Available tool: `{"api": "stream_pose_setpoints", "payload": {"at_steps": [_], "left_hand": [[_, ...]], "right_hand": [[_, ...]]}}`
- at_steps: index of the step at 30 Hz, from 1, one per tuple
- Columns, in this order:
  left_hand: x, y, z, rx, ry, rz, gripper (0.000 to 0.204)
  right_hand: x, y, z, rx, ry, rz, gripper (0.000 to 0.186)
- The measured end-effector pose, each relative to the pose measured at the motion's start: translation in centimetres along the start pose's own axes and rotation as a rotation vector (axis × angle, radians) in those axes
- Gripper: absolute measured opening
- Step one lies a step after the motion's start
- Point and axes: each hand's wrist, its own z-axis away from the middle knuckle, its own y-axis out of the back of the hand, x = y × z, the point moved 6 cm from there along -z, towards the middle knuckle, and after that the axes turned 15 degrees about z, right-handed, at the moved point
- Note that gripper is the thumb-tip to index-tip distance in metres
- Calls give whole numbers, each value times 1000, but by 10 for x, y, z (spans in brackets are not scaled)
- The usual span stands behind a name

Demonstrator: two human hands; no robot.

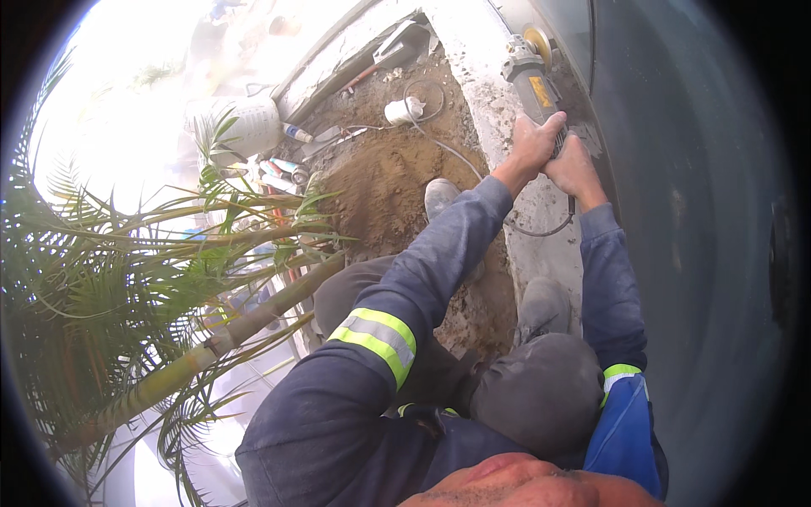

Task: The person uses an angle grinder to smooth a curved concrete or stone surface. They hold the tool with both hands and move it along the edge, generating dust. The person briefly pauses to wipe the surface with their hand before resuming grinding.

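Observation:
Both arms reach forward to an angle grinder (530,87) with a dark body and a yellow label. My left hand (532,145) is wrapped round the rear of its body. Just behind it, my right hand (576,169) grips the tail end, where the power cord (545,234) comes out. At the far end the grinder's round yellowish disc (538,44) stands close to a grey wall or panel. Below the tool runs a pale concrete ledge (481,72). My fingers partly hide the grinder's rear, and whether the disc is spinning I cannot tell.
Sandy soil (372,182) lies left of the ledge, crossed by the cord. A white bucket (241,127), a small white container (404,111), a trowel (321,142) and a long-handled shovel (397,46) are there. Palm fronds (110,262) crowd the left; a smooth dark panel (701,211) borders the right.

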Motion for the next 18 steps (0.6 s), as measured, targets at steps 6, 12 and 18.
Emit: {"api": "stream_pose_setpoints", "payload": {"at_steps": [6, 12, 18], "left_hand": [[-5, 1, -12, 16, -33, -36, 45], [4, -4, -19, 1, 27, -19, 42], [9, -3, -27, 15, 35, 14, 42]], "right_hand": [[-8, 9, -4, 2, 24, -5, 49], [5, -2, -29, -57, 25, 35, 47], [10, -12, -51, -30, 31, 65, 54]]}}
